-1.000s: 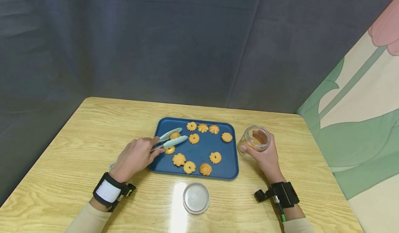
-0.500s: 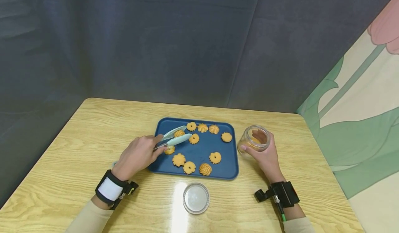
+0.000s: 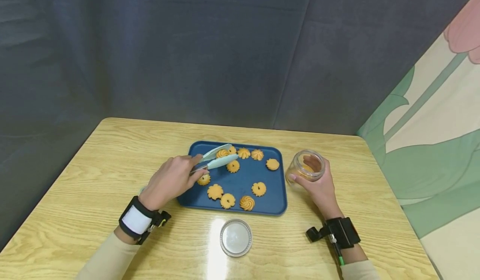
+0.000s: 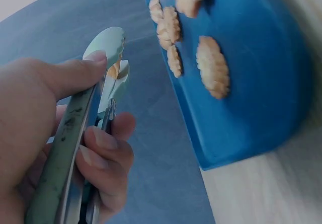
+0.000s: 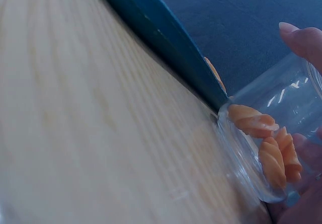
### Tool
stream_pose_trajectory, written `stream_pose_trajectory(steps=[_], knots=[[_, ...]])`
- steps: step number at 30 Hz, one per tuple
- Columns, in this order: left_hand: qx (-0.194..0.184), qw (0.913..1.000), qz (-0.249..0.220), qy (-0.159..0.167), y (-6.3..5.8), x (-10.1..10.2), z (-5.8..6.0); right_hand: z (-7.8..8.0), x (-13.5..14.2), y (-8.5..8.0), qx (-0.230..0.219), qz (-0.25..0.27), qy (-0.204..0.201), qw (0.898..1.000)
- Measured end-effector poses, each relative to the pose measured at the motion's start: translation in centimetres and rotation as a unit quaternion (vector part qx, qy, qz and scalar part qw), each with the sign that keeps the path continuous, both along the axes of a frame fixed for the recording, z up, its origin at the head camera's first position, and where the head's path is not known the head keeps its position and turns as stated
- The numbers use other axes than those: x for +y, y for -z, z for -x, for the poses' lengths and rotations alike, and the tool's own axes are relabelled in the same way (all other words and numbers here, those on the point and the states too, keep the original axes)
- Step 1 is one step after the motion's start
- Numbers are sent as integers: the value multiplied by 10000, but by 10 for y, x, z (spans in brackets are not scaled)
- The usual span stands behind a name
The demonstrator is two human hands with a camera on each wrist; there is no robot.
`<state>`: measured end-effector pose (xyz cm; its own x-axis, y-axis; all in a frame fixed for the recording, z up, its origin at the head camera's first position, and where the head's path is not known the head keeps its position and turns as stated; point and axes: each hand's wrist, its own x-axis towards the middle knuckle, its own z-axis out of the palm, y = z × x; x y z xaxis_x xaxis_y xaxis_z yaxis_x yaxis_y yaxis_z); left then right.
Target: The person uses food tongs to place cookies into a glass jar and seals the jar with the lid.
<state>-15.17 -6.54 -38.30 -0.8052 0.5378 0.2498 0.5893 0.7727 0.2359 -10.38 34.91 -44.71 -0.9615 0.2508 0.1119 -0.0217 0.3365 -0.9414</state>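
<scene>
My left hand grips pale green-tipped tongs over the left part of a blue tray. A swirled cookie sits between the tong tips; in the left wrist view the tips hold this cookie raised above the tray's level. Fingers and thumb of my right hand wrap around a clear glass jar, open at the top, standing against the tray's right side. Several swirled cookies lie at the jar's bottom in the right wrist view.
Several more cookies are spread over the tray, some flower-shaped with a centre hole. A round, clear, shallow lid-like piece lies on the wooden table in front of the tray. A dark curtain hangs behind the table.
My left hand and the tongs, with the swirled cookie between the tips, have moved right and slightly away over the tray. My right hand and the jar have stayed in place.
</scene>
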Motion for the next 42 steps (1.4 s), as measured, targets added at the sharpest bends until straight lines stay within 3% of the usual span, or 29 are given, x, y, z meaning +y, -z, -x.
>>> stream_pose_trajectory(steps=[22,29,34,42], knots=[[45,9983,-94,572,-30,33,10,3,2,-1,51,-57,20,10000],[-115,9979,-33,642,-35,42,9,2,0,1,-23,7,-23,10000],[46,9971,93,749,-39,52,11,0,0,1,-44,10,-18,10000],[146,9951,-73,976,-46,71,15,0,2,0,-18,1,-8,10000]])
